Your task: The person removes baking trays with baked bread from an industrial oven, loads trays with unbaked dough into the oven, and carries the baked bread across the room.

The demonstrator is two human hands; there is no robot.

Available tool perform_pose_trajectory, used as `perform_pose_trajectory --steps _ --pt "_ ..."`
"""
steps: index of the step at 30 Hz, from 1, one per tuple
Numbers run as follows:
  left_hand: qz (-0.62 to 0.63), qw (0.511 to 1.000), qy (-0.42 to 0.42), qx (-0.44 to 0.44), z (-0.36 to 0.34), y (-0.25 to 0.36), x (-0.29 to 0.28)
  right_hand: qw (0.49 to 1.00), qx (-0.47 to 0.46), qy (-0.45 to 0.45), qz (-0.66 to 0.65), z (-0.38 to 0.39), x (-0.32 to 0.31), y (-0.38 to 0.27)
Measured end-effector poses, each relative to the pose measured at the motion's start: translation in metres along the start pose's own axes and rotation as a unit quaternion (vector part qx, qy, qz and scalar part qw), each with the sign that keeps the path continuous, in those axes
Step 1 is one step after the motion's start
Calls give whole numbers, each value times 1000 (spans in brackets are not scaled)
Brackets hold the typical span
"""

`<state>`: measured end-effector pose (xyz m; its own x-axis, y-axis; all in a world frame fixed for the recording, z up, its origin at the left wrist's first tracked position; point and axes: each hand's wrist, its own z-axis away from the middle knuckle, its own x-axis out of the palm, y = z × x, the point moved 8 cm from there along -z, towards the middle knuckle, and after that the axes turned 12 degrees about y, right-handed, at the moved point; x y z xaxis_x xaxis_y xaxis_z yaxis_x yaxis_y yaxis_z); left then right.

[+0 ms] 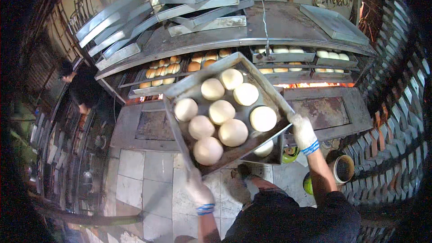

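Both hands wear white knitted gloves with blue-striped cuffs. Between them is a metal baking tray (201, 76), tilted and in front of the oven, carrying several round pale buns (222, 112). My left hand (200, 192) grips its near left corner; the fingers are partly hidden and blurred. At the right corner, my right hand (303, 131) is closed on the rim. Beneath the held tray, a second tray (275, 156) shows in part, with a pale bun (264, 148) in it. What supports that lower tray is hidden.
The wide metal oven (288, 92) holds trays of browned buns (163, 70) on the left and paler dough (288, 49) on the right; flames glow below. Empty trays (207, 6) are stacked on top. A bucket (343, 169) stands right. Another person (85, 85) is at far left.
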<state>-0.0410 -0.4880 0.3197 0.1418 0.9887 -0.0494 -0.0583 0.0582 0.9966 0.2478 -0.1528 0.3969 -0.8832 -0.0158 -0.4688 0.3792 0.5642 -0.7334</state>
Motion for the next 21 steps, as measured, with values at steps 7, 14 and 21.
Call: perform_pose_trajectory --steps 7,14,21 --pt "32 998 -49 23 -142 98 84 999 0 -36 29 -45 75 -20" --pt "-42 983 -104 145 -254 96 191 961 -170 13 220 -108 151 29" --pt "-227 905 -193 304 -404 30 309 991 44 127 24 -171 122 1"
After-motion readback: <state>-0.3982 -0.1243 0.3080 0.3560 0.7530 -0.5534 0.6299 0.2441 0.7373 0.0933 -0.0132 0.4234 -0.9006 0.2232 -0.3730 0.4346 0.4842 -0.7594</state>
